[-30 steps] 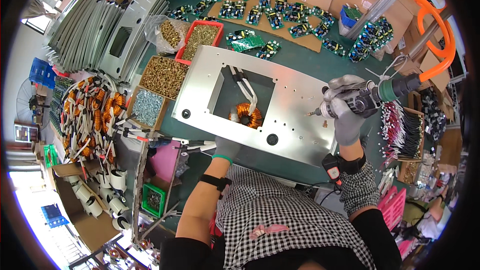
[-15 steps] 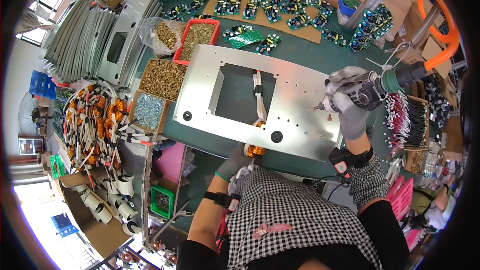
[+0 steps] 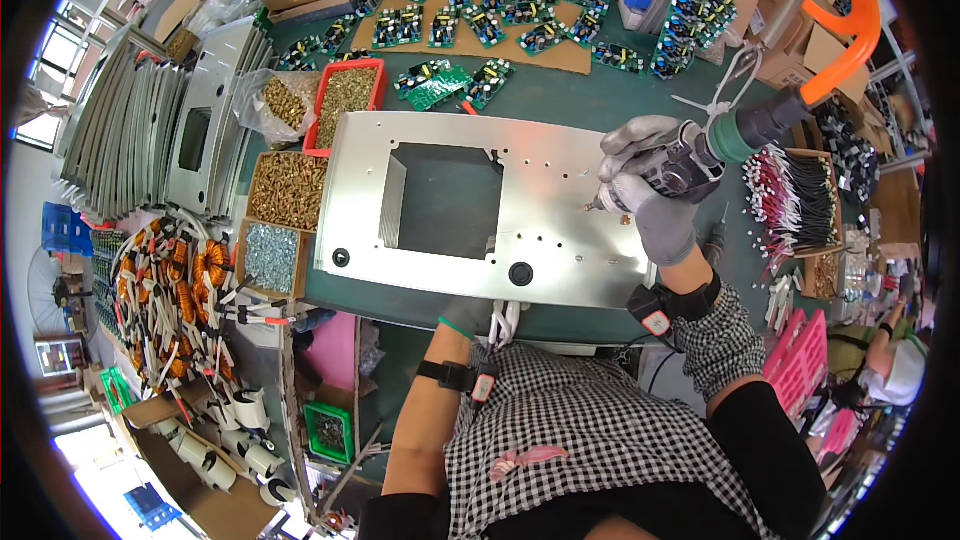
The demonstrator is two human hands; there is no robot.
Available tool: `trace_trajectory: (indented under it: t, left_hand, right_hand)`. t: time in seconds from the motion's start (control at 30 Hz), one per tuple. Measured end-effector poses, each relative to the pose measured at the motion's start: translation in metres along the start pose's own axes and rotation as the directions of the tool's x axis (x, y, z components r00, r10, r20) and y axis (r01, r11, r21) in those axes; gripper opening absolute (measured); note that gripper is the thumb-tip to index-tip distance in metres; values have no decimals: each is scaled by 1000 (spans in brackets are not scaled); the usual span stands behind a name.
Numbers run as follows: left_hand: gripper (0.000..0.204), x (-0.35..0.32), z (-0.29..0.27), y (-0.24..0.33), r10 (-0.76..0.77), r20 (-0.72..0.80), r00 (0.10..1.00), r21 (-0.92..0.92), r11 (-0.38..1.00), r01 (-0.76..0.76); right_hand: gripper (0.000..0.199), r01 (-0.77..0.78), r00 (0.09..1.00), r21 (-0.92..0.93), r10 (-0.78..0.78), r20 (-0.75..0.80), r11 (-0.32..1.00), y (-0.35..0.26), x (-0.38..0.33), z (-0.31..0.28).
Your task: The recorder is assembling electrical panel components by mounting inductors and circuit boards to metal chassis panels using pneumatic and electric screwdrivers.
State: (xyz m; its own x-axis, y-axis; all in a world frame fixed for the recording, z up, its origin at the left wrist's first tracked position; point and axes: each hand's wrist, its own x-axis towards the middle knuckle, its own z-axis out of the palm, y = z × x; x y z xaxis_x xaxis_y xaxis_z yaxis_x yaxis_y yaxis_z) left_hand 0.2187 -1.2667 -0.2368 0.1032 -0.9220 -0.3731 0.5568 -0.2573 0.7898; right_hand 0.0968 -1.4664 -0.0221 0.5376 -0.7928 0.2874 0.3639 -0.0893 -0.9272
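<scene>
A silver sheet-metal panel (image 3: 430, 275) with a large rectangular cutout lies on the green bench in front of me. My right hand (image 3: 650, 190), in a grey glove, grips a screwdriver (image 3: 670, 175) hung from an orange coiled hose. Its tip points at the panel's right part, where small brass fittings (image 3: 625, 220) stand. My gloved left hand (image 3: 468, 316) reaches beneath the panel's near edge, so its fingers are hidden. White cable leads (image 3: 505, 322) hang out beside it. A red tip (image 3: 469, 108) pokes out past the far edge.
Left of the panel are boxes of brass standoffs (image 3: 287, 190) and silver screws (image 3: 271, 256), plus a red bin (image 3: 378, 90). Copper coils (image 3: 185, 285) pile farther left, below stacked panels (image 3: 125, 140). Circuit boards (image 3: 485, 28) cover the back; a wire box (image 3: 800, 195) stands right.
My left hand has slid farther beneath the panel. The copper coil and white leads seen through the cutout have gone out of sight under it. My right hand still holds the screwdriver over the panel.
</scene>
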Motion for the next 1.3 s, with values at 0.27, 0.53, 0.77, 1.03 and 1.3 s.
trace_trajectory:
  t: [0.27,0.53,0.77,1.03,1.3]
  left_hand:
    - [24,11,10,7,51,-54,997,265,964,-35]
    - [27,-3,-2,-17,-67,91,994,167,985,52]
    - [40,-19,-46,-31,-136,-273,952,-591,805,-55]
    - [36,33,-4,-10,32,-292,956,-489,854,-178]
    - [36,60,16,-20,70,-312,948,-384,903,-193]
  right_hand:
    - [38,-16,999,63,19,-43,998,-3,0,3]
    - [40,-4,999,142,10,-43,990,-1,1,-1]
    - [41,36,997,128,-27,-67,991,0,-3,-1]
    - [41,-14,1000,129,17,-23,992,-3,3,4]
    - [38,-19,999,73,22,-38,997,-4,0,5]
